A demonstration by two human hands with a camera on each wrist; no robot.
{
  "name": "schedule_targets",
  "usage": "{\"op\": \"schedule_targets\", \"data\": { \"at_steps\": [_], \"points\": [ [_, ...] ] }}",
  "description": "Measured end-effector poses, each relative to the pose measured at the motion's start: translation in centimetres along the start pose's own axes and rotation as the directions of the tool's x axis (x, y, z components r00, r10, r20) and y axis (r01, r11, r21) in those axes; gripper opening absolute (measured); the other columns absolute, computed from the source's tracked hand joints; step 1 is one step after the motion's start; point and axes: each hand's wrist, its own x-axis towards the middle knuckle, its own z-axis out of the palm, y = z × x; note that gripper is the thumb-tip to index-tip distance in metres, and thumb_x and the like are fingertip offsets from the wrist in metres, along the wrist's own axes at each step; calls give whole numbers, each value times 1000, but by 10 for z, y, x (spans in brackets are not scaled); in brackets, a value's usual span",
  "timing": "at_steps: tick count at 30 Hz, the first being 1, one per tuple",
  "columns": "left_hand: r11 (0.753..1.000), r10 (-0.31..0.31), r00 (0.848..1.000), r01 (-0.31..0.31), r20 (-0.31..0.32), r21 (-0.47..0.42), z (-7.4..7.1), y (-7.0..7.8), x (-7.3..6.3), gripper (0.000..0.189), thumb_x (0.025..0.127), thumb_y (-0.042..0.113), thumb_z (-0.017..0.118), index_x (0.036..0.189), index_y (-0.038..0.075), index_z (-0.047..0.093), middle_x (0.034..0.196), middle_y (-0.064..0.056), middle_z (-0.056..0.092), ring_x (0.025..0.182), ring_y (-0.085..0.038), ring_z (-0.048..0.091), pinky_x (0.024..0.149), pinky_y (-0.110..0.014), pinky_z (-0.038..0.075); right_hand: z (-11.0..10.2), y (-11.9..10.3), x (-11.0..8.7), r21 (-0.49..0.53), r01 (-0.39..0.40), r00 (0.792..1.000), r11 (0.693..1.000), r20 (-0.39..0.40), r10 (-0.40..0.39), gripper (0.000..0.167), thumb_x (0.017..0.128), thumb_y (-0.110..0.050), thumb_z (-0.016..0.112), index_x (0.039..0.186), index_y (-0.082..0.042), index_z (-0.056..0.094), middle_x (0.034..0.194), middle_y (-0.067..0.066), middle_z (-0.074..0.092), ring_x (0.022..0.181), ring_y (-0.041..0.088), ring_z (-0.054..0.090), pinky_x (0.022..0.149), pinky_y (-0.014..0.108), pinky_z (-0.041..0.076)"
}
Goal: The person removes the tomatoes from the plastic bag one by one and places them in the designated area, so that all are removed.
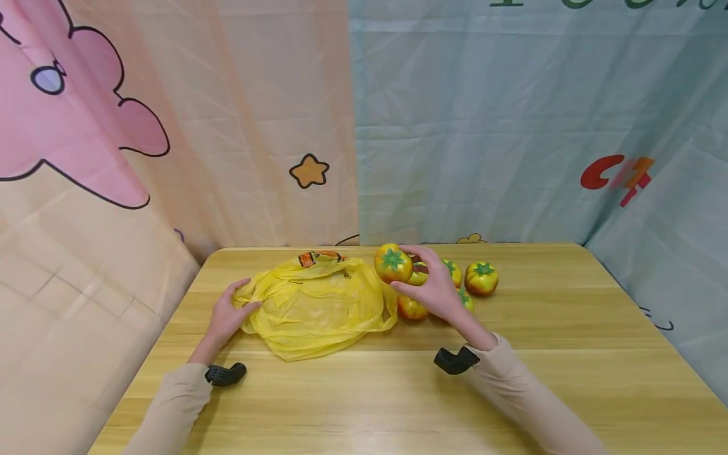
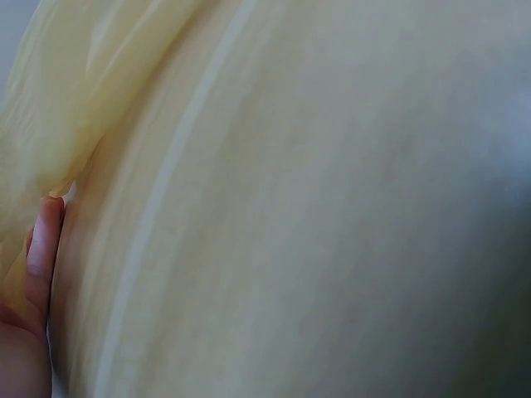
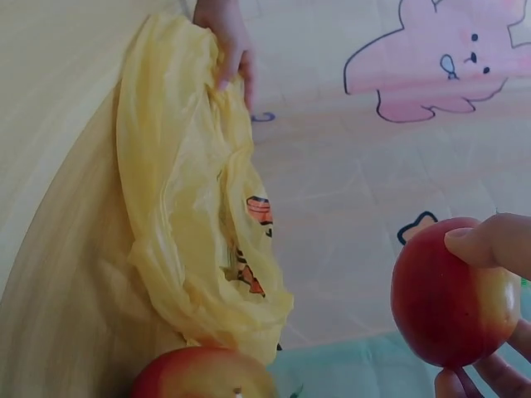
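Observation:
Near the left end of a crumpled yellow plastic bag [image 1: 318, 309], my left hand [image 1: 226, 316] holds the bag's edge between thumb and fingers. The left wrist view shows only the thumb [image 2: 46, 249] against the plastic. My right hand [image 1: 436, 287] grips a red-and-yellow toy tomato [image 1: 393, 263] with a green star-shaped top, raised beside the bag's right end. In the right wrist view, thumb and fingertips pinch this tomato [image 3: 448, 294] from opposite sides. Below and behind that hand sit several similar tomatoes [image 1: 412, 308], partly hidden by it.
One more tomato [image 1: 481, 279] stands at the right of the group. The wooden table [image 1: 364, 398] extends toward me and to both sides. A printed curtain [image 1: 273, 126] hangs right behind its back edge.

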Motion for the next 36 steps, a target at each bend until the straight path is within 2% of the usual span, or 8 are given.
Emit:
{"op": "schedule_targets", "data": {
  "at_steps": [8, 13, 15, 18, 22, 29, 36],
  "points": [
    [1000, 12, 1000, -12, -3, -11, -1, 1, -1, 66, 89, 18, 68, 145, 3, 37, 152, -24, 32, 140, -41, 28, 115, -55, 25, -24, 7, -17, -56, -13, 1000, 998, -20, 12, 63, 76, -16, 82, 133, -8, 54, 130, 14, 52, 108, 28, 53, 92, 53, 51],
    [1000, 3, 1000, -3, 0, -6, -1, 2, 0, 66, 89, 17, 68, 145, 2, 36, 152, -24, 32, 141, -40, 28, 115, -54, 25, -39, 14, -25, -77, -48, 998, 996, -38, 45, 64, 76, -14, 82, 133, -7, 53, 129, 14, 51, 108, 27, 53, 91, 49, 53],
    [1000, -1, 1000, 1, 6, -7, -1, 2, 0, 66, 89, 18, 67, 145, 2, 36, 152, -24, 31, 141, -40, 27, 115, -54, 25, -46, 16, -28, -83, -57, 998, 995, -44, 54, 64, 77, -14, 81, 133, -6, 53, 129, 14, 50, 108, 25, 52, 90, 45, 53],
    [1000, 2, 1000, -2, 10, -8, -1, 1, -1, 66, 90, 18, 67, 145, 2, 36, 152, -23, 31, 141, -40, 27, 115, -54, 25, -56, 22, -32, -97, -63, 997, 993, -61, 57, 64, 77, -14, 81, 134, -5, 52, 129, 15, 50, 107, 22, 50, 89, 25, 54],
    [1000, 10, 1000, -10, 9, -9, -1, 1, -1, 66, 89, 18, 67, 145, 2, 36, 152, -23, 32, 141, -40, 27, 115, -54, 25, -69, 26, -38, -110, -59, 996, 992, -80, 50, 64, 78, -15, 80, 134, -6, 52, 130, 15, 50, 107, 19, 48, 84, 3, 44],
    [1000, 15, 1000, -15, 10, -19, -1, 1, -1, 65, 89, 17, 68, 144, 2, 37, 152, -23, 32, 141, -40, 28, 115, -54, 25, -89, 40, -48, -151, -66, 993, 986, -111, 50, 62, 78, -12, 79, 134, -5, 52, 129, 15, 50, 103, 3, 45, 83, 6, 47],
    [1000, 8, 1000, -8, 2, -12, -1, 1, -1, 65, 89, 16, 68, 145, 2, 36, 152, -23, 32, 141, -40, 27, 115, -54, 25, -103, 58, -61, -143, -23, 993, 989, -121, 5, 62, 76, -6, 80, 132, 0, 53, 126, 14, 52, 101, -7, 45, 83, 1, 43]
  ]
}}
